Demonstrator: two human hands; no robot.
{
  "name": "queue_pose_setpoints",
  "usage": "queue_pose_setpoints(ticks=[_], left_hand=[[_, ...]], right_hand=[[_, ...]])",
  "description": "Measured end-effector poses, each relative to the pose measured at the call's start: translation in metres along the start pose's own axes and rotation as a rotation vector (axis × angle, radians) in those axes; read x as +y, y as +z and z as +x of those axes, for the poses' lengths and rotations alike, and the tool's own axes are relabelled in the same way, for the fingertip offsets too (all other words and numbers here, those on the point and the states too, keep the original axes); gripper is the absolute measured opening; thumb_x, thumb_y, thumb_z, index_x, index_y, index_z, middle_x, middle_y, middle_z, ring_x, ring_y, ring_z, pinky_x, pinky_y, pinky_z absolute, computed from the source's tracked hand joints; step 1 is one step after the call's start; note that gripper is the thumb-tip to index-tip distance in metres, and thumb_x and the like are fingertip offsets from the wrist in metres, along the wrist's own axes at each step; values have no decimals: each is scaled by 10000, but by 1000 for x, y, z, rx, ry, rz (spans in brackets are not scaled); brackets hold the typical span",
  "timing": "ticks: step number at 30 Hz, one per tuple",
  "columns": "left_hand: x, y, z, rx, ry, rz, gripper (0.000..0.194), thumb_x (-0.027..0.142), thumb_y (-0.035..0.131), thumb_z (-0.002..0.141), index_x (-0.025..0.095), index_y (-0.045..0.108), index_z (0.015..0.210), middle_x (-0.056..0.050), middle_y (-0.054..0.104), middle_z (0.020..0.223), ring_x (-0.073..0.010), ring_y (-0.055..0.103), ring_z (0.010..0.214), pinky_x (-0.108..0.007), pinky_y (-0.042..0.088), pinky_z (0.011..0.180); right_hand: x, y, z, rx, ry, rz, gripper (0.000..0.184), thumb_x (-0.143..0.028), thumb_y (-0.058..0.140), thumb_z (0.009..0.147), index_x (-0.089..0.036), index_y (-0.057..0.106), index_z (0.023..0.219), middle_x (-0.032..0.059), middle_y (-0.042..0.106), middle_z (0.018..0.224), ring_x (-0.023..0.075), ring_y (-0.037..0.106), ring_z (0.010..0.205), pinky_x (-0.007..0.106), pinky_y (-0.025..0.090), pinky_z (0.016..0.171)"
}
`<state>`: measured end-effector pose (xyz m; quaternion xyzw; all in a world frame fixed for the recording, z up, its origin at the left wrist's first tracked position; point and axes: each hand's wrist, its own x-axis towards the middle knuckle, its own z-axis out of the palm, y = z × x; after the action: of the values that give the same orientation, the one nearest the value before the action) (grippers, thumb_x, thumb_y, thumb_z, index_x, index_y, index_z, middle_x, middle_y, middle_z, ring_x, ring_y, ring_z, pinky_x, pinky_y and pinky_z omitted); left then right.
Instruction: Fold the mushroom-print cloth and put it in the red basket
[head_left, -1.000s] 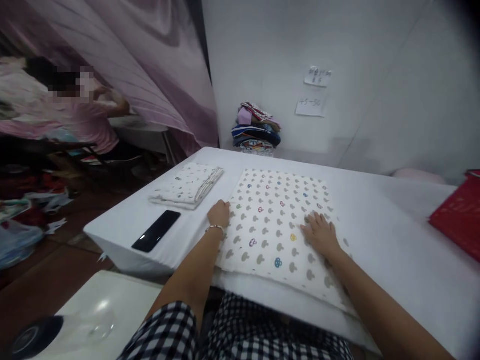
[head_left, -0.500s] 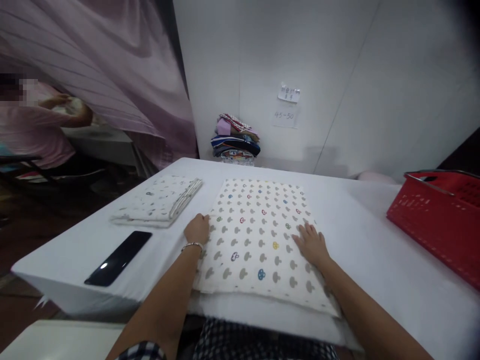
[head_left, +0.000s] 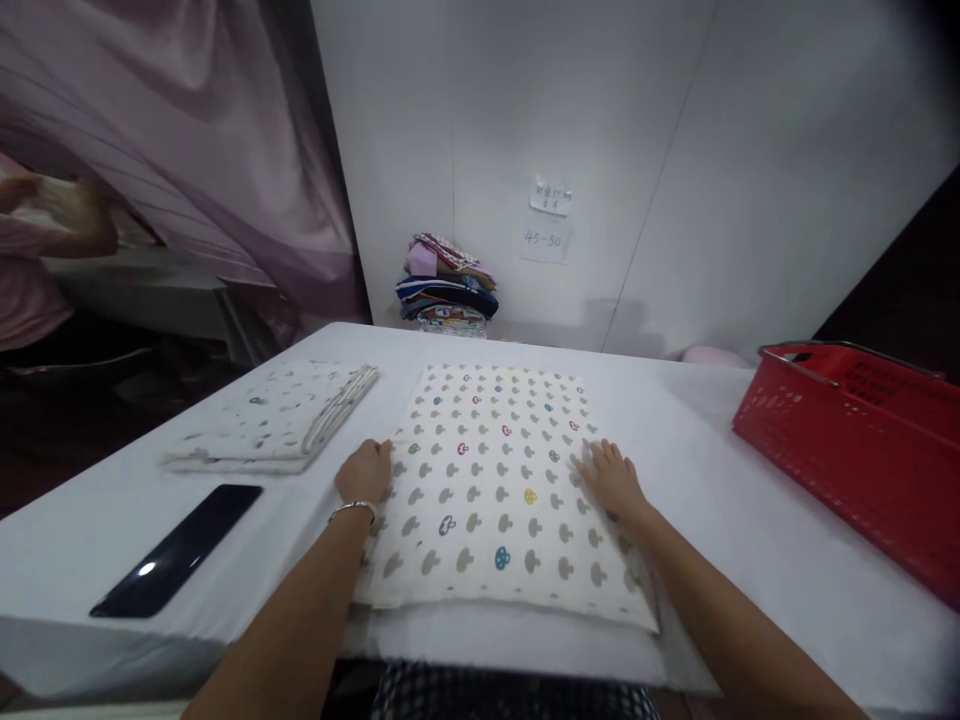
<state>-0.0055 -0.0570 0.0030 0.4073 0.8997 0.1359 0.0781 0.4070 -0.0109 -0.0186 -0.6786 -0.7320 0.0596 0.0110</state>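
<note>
Head view: the outlook has been swung rightward; the mushroom-print cloth [head_left: 487, 470] is still kept flat on the bench [head_left: 675, 430], its handling seemingly unadvanced. The left grip [head_left: 365, 473] is curled at its left edge, pinch indeterminable; the right grip [head_left: 613, 482] is laid spread opposite.

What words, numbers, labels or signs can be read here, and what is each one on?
"45-50": lower paper on the wall.
Upper paper: characters too blurred to read.
Red basket: pale marks, too unclear to tell whether they are lettering.
</note>
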Motion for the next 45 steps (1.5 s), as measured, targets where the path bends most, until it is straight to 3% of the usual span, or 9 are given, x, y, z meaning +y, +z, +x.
queue_pose_setpoints(ticks=[6, 10, 14, 17, 21, 26, 31, 37, 45], left_hand=[[-3, 1, 2, 24, -21, -25, 426, 468, 296, 889, 217, 630, 976, -123, 689, 994, -285, 631, 933, -352, 450, 715], [-4, 3, 3, 29, -18, -23, 416, 473, 310, 885, 218, 633, 945, -120, 693, 967, -283, 633, 918, -351, 448, 708], [-3, 5, 2, 22, -8, -9, 398, 458, 314, 891, 212, 623, 941, -117, 691, 956, -278, 633, 919, -349, 443, 720], [-3, 7, 2, 38, 4, -1, 387, 448, 319, 896, 206, 616, 947, -117, 691, 943, -271, 634, 918, -341, 441, 716], [-4, 10, 1, 51, 7, 6, 374, 440, 323, 902, 205, 611, 945, -112, 692, 935, -259, 638, 908, -328, 438, 701], [-3, 8, -2, 42, -11, 6, 369, 441, 324, 903, 213, 611, 943, -105, 695, 940, -254, 638, 919, -323, 438, 714], [-5, 2, 5, -42, -21, -48, 425, 459, 294, 906, 196, 623, 968, -118, 687, 1008, -259, 626, 976, -330, 439, 755], [1, -5, 35, -159, -25, -81, 634, 555, 228, 897, 96, 665, 925, -200, 673, 1050, -296, 624, 1003, -346, 451, 781], [22, 4, 46, -127, -2, -86, 466, 494, 401, 863, 114, 634, 999, -191, 651, 1113, -280, 611, 1045, -327, 451, 790]], right_hand=[[-8, 7, 25, 42, -96, -56, 671, -538, 196, 930, -120, 272, 1450, 122, 181, 1539, 265, 121, 1412, 441, 138, 1112], [-8, 18, 29, 26, -127, -43, 654, -527, 191, 936, -127, 284, 1445, 118, 212, 1532, 266, 156, 1404, 437, 149, 1110], [-12, 15, 29, 29, -115, -56, 623, -515, 236, 933, -142, 320, 1425, 121, 226, 1527, 273, 163, 1401, 461, 158, 1102], [-35, 4, 31, 31, -157, -35, 645, -529, 234, 932, -131, 307, 1434, 117, 185, 1539, 265, 106, 1414, 463, 120, 1113], [-88, -5, 32, -45, -316, 33, 676, -557, 199, 932, -142, 262, 1461, 106, 137, 1549, 246, 64, 1423, 442, 74, 1123], [-134, 8, 31, -104, -440, 32, 654, -569, 163, 932, -210, 240, 1473, 69, 124, 1555, 257, 67, 1421, 487, 70, 1115], [-137, 25, 32, -51, -455, -10, 634, -548, 155, 939, -215, 256, 1469, 62, 140, 1553, 254, 87, 1418, 492, 66, 1118], [-135, 27, 32, -24, -459, -26, 627, -548, 156, 939, -225, 270, 1464, 59, 154, 1551, 255, 103, 1416, 491, 84, 1119], [-135, 27, 32, -20, -459, -26, 640, -557, 139, 937, -221, 267, 1466, 59, 150, 1550, 258, 101, 1417, 487, 84, 1118]])
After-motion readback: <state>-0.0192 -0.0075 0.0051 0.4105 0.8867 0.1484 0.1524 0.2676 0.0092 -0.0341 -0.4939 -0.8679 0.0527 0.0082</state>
